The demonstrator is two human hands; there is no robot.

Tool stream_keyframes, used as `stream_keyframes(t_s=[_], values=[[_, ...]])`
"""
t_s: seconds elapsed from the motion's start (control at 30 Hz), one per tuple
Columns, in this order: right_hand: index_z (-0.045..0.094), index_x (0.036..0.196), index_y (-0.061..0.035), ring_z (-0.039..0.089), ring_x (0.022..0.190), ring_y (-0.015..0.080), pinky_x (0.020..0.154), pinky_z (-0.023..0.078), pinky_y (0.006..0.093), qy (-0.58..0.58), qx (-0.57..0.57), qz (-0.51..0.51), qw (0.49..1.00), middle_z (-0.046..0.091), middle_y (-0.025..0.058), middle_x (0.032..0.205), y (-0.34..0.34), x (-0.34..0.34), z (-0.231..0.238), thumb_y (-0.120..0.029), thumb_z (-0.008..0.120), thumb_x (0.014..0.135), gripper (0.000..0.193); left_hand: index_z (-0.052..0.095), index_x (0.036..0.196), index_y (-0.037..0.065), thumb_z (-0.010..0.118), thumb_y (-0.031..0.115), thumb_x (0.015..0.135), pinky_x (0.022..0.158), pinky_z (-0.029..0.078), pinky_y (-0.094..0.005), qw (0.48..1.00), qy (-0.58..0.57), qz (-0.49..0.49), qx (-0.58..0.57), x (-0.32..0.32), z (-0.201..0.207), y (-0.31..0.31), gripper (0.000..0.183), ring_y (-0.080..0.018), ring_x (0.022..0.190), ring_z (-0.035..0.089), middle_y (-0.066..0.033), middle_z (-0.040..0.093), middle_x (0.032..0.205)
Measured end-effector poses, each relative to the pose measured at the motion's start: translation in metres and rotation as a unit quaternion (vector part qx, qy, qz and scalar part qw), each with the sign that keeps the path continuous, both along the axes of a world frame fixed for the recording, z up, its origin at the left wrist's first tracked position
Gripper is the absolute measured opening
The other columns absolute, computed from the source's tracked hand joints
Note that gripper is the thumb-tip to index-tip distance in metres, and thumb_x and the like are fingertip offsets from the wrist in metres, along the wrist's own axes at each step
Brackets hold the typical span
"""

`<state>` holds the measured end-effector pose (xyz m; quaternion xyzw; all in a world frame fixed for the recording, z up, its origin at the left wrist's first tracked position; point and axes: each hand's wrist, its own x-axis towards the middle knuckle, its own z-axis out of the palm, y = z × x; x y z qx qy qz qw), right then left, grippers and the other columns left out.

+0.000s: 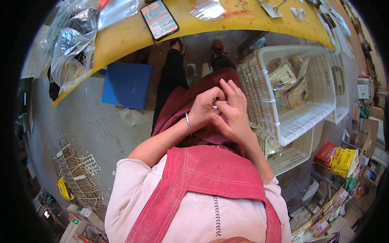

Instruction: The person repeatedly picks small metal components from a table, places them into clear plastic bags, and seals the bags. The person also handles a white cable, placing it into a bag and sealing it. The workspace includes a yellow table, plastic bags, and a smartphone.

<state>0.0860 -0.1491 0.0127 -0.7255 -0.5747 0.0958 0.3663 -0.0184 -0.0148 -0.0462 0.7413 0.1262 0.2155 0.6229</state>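
Observation:
Both hands meet in front of my lap, over a dark red apron point(170, 106). My left hand point(202, 108), with a silver bangle point(188, 124) at the wrist, has its fingers curled in against the right hand's fingers. My right hand point(236, 113) brings thumb and forefinger up to the left fingertips, while its other fingers stretch upward. A tiny pale, shiny bit point(214, 107) shows where the fingertips come together. It is too small and too covered to name.
A yellow-covered table point(121, 45) spans the far side, bearing a phone point(159, 19) and clear plastic bags point(75, 50). White plastic baskets point(291, 131) with packets stand at right. A blue box point(127, 85) sits below the table at left; netting-like pieces point(77, 172) lie on the floor.

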Motion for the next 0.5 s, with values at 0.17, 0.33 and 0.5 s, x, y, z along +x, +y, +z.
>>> stream_keyframes(t_s=[0.17, 0.33, 0.5], values=[[0.075, 0.107, -0.001, 0.05, 0.142, 0.0461, 0.118, 0.037, 0.0565, 0.043, 0.093, -0.05, 0.993, 0.059, 0.025, 0.148, 0.003, 0.0, 0.001, -0.027, 0.076, 0.092, 0.03, 0.061, 0.099, 0.003, 0.078, 0.003, 0.086, 0.07, 0.053, -0.0321, 1.0, 0.011, 0.017, -0.012, 0.0, 0.006, -0.001, 0.021, -0.0184, 0.078, 0.063, -0.0095, 0.064, 0.087], [0.074, 0.106, -0.002, 0.058, 0.132, 0.0404, 0.112, 0.044, 0.0507, 0.089, 0.074, -0.137, 0.984, 0.067, 0.0187, 0.135, 0.0, 0.005, 0.0, -0.008, 0.076, 0.088, 0.019, 0.061, 0.098, 0.002, 0.079, 0.004, 0.086, 0.07, 0.053, -0.0339, 0.998, 0.045, 0.029, -0.037, 0.001, 0.013, -0.002, 0.021, -0.0213, 0.075, 0.063, -0.0118, 0.064, 0.086], [0.074, 0.101, -0.0032, 0.059, 0.131, 0.0392, 0.112, 0.044, 0.0496, 0.048, 0.068, -0.126, 0.988, 0.067, 0.018, 0.133, -0.001, -0.002, -0.006, -0.008, 0.078, 0.086, 0.016, 0.061, 0.097, 0.002, 0.075, -0.001, 0.082, 0.069, 0.052, -0.036, 0.999, 0.036, 0.029, -0.018, 0.0, 0.009, 0.0, 0.021, -0.0236, 0.075, 0.061, -0.0127, 0.062, 0.085]])
